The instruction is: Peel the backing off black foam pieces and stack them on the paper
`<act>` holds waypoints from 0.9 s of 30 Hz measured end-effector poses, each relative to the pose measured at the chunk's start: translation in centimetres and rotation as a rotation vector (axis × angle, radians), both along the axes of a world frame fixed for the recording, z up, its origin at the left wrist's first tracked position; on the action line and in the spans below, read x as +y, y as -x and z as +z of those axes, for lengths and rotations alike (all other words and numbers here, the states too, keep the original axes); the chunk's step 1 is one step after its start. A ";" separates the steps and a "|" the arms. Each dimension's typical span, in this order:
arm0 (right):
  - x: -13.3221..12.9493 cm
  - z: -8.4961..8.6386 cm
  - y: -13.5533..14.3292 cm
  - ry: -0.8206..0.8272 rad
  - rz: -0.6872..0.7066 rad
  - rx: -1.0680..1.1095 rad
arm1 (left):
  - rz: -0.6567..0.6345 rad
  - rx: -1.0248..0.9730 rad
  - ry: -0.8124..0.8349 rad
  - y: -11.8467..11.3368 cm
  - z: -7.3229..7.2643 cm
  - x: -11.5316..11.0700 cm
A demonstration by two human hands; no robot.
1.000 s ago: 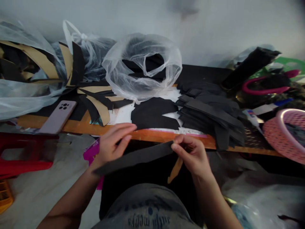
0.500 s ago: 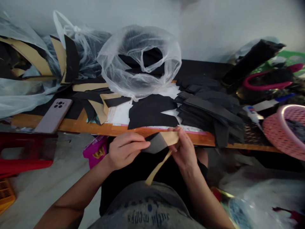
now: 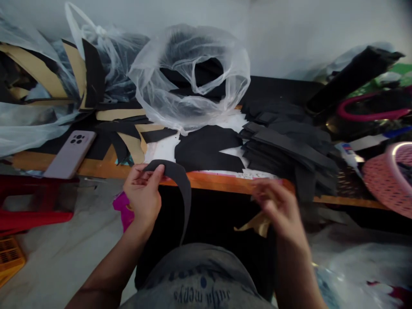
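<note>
My left hand (image 3: 144, 193) pinches one end of a curved black strip (image 3: 180, 180) at the table's front edge, and the strip's other end droops over my lap. In my right hand (image 3: 281, 206), blurred by motion, is a crumpled tan backing paper (image 3: 257, 224) that hangs below the fingers. The two hands are well apart. Just beyond them lies a flat black cut piece (image 3: 206, 148) on white paper. A layered pile of black strips (image 3: 286, 146) sits to its right, and tan-and-black strips (image 3: 131, 146) lie to its left.
An open clear plastic bag (image 3: 189, 107) with black pieces inside stands at the back. A phone (image 3: 70, 154) rests at the left edge of the table (image 3: 222, 182). To the right are a pink basket (image 3: 383, 184) and a black roll (image 3: 354, 79). A red stool (image 3: 35, 216) stands at lower left.
The tan backing paper has come off the black strip. My left hand moved left with the strip, and my right hand moved right with the paper.
</note>
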State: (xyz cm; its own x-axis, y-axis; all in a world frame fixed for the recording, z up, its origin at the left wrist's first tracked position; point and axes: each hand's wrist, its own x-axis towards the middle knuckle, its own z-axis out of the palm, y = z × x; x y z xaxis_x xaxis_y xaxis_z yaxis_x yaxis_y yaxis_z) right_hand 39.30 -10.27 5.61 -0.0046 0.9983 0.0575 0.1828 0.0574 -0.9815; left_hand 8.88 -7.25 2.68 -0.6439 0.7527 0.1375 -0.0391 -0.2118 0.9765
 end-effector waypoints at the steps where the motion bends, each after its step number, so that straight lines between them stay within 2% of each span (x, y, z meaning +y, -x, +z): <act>1: -0.2 0.1 1.5 0.033 0.135 -0.021 | 0.013 0.054 0.009 -0.4 0.0 -0.1; 3: -0.3 0.1 4.1 0.069 0.289 0.028 | 0.063 0.186 0.028 -1.1 0.1 -0.3; 5: -0.2 0.0 5.8 0.102 0.291 0.041 | 0.115 0.298 0.049 -1.6 0.0 -0.5; 7: 0.3 -0.3 6.3 0.123 0.226 -0.020 | 0.135 0.329 0.063 -1.9 -0.2 -0.7; 11: 2.3 -0.6 5.0 0.065 0.067 -0.223 | 0.036 0.323 0.073 -2.0 -1.4 -1.1; 13: 3.8 -0.4 3.9 0.038 0.022 -0.328 | -0.008 0.408 0.073 -1.8 -2.2 -1.2; 15: 5.5 -0.3 3.1 0.024 0.001 -0.427 | 0.001 0.555 0.051 -1.6 -2.8 -1.1; 19: 8.6 -0.7 2.7 0.002 0.039 -0.610 | 0.050 0.847 0.015 -1.4 -3.5 -0.4; 22: 9.9 -1.1 3.1 -0.011 0.066 -0.719 | 0.059 0.909 0.029 -1.6 -3.7 0.1; 27: 10.7 -1.3 3.6 0.025 0.093 -0.845 | 0.079 0.958 0.095 -2.0 -3.9 0.4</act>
